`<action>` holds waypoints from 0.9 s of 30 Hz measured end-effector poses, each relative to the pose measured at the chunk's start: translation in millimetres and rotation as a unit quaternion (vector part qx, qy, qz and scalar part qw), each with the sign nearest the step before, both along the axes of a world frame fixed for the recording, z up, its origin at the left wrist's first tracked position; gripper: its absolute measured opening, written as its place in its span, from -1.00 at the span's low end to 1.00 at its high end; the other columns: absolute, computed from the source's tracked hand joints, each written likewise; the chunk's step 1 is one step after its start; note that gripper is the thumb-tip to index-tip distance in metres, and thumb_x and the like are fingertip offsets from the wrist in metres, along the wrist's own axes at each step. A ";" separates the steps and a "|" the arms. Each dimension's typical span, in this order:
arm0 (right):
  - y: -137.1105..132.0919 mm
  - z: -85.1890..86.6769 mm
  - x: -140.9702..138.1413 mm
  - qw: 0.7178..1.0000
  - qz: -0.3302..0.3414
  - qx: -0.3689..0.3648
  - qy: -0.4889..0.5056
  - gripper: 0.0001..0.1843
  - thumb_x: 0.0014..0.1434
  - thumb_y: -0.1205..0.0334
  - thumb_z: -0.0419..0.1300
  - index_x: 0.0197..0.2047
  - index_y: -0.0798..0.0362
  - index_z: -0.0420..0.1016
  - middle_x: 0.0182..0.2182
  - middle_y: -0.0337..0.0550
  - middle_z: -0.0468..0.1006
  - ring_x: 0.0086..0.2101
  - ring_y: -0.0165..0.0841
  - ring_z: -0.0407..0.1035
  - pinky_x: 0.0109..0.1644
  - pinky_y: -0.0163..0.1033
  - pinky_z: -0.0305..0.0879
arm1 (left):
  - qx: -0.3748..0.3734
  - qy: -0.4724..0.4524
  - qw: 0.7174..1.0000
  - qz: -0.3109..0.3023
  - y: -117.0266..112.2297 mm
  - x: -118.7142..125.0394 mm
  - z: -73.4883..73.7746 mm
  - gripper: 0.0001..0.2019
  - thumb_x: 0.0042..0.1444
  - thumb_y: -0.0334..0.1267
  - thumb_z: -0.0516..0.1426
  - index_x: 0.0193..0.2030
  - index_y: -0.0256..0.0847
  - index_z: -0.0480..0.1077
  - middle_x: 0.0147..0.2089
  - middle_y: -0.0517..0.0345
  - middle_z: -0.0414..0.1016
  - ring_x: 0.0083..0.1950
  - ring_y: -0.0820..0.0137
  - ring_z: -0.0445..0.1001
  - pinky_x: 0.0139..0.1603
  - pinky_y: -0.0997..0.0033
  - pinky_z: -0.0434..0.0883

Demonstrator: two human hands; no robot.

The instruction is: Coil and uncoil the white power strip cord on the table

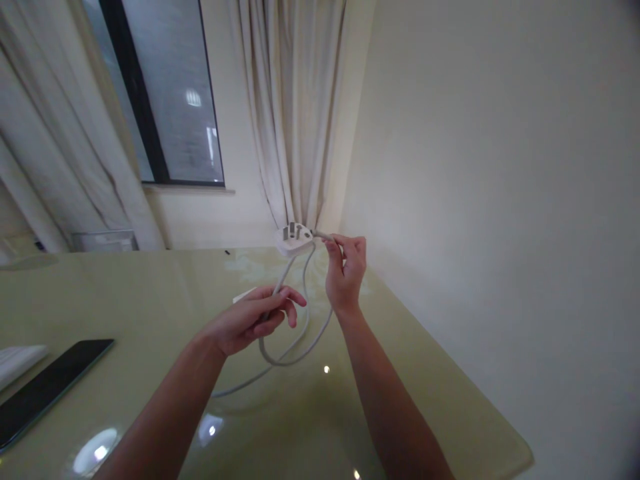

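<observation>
Nearest, both forearms (385, 393) are extended over the glossy table (150, 300). By the left hand (263, 313), the looped cable (287, 364) is loosely held; by the right hand (347, 270), it is pinched beside the raised white plug (293, 248). Through that slack left hold, loops could be tangled.

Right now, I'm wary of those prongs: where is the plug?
In the head view, the plug is near the centre, just left of the right hand, which pinches its cord; the right curtain hangs beyond it.

Plug (295, 245) above table (150, 300), cable (285, 364) looping below it, curtain (300, 120) behind, wall (490, 200) at right
</observation>
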State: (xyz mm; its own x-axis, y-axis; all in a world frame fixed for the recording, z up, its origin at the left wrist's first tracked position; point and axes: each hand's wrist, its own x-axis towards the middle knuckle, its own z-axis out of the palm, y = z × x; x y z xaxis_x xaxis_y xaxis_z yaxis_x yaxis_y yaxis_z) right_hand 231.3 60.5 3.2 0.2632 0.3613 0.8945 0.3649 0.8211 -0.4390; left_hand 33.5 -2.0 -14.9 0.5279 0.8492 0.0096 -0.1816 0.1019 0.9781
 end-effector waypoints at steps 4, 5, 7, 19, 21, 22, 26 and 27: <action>-4.5 -0.8 2.6 0.997 0.017 0.028 -0.074 -0.75 0.51 0.18 0.07 -0.11 0.00 0.58 -0.29 -0.13 0.53 -0.23 -0.27 0.45 -0.10 -0.18 0.42 | -0.089 -0.087 0.991 0.055 7.7 10.9 -4.0 -0.70 0.42 -0.15 0.22 0.02 -0.37 0.65 -0.16 -0.19 0.71 -0.52 0.58 0.44 -0.67 0.73 0.23; -7.4 -0.1 2.2 0.994 0.030 0.040 -0.098 -0.77 0.50 0.21 0.08 -0.09 0.00 0.57 -0.27 -0.13 0.55 -0.21 -0.28 0.48 -0.09 -0.19 0.43 | -0.112 -0.107 0.985 0.074 10.6 13.8 -5.1 -0.72 0.45 -0.21 0.18 0.01 -0.39 0.64 -0.10 -0.24 0.72 -0.42 0.51 0.56 -0.57 0.71 0.40; -15.5 2.2 -1.6 0.983 0.071 0.057 -0.158 -0.82 0.48 0.27 0.12 -0.05 -0.02 0.58 -0.20 -0.12 0.58 -0.17 -0.30 0.51 -0.07 -0.23 0.45 | -0.147 -0.153 0.972 0.102 15.7 17.0 -5.6 -0.74 0.47 -0.29 0.13 -0.05 -0.41 0.63 -0.05 -0.27 0.73 -0.27 0.38 0.69 -0.33 0.56 0.62; -42.5 -25.0 -70.8 0.796 0.141 0.165 -0.565 -0.73 0.56 0.32 0.08 0.10 -0.04 0.61 0.01 -0.17 0.65 -0.01 -0.34 0.47 0.06 -0.23 0.37 | -0.151 -0.257 0.911 0.286 5.6 -77.6 40.5 -0.58 0.57 -0.36 -0.16 0.29 -0.39 0.42 -0.41 0.08 0.59 -0.57 0.45 0.55 -0.54 0.56 0.56; -45.8 -26.9 -75.3 0.765 0.153 0.155 -0.606 -0.72 0.53 0.36 0.10 0.10 -0.05 0.61 0.00 -0.16 0.64 -0.02 -0.32 0.45 0.05 -0.21 0.36 | -0.133 -0.240 0.917 0.290 2.9 -75.4 42.9 -0.64 0.55 -0.40 -0.13 0.17 -0.40 0.47 -0.51 0.24 0.40 -0.69 0.57 0.34 -0.71 0.68 0.33; -47.3 -26.7 -76.3 0.756 0.161 0.154 -0.616 -0.72 0.52 0.38 0.11 0.10 -0.04 0.61 -0.01 -0.15 0.64 -0.03 -0.31 0.44 0.07 -0.20 0.37 | -0.124 -0.222 0.924 0.285 1.5 -72.3 43.3 -0.66 0.54 -0.41 -0.10 0.10 -0.38 0.49 -0.54 0.32 0.29 -0.72 0.60 0.21 -0.77 0.69 0.21; -48.7 -19.6 -68.3 0.840 0.173 0.122 -0.500 -0.69 0.45 0.41 0.12 0.15 0.03 0.57 -0.01 -0.05 0.63 0.05 -0.26 0.44 0.22 -0.14 0.37 | -0.086 -0.113 0.959 0.245 -10.7 -60.6 44.8 -0.76 0.46 -0.16 0.13 -0.10 -0.28 0.54 -0.57 0.42 0.04 -0.72 0.64 -0.07 -0.81 0.70 -0.03; -47.5 -16.7 -63.0 0.885 0.157 0.101 -0.427 -0.68 0.45 0.39 0.11 0.17 0.01 0.55 -0.01 -0.03 0.62 0.07 -0.24 0.44 0.23 -0.12 0.38 | -0.081 -0.088 0.967 0.225 -15.7 -59.2 45.8 -0.72 0.40 -0.06 0.20 -0.15 -0.26 0.54 -0.58 0.43 0.00 -0.71 0.65 -0.11 -0.79 0.70 -0.06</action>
State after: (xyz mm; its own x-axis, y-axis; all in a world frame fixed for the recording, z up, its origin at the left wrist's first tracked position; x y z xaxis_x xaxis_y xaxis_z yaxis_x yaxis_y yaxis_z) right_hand 168.3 13.0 -13.4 -0.6252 0.1058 0.7733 0.2325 0.9710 0.0551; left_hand -25.8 -17.7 30.9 0.1065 0.9906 -0.0862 -0.4052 0.1224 0.9060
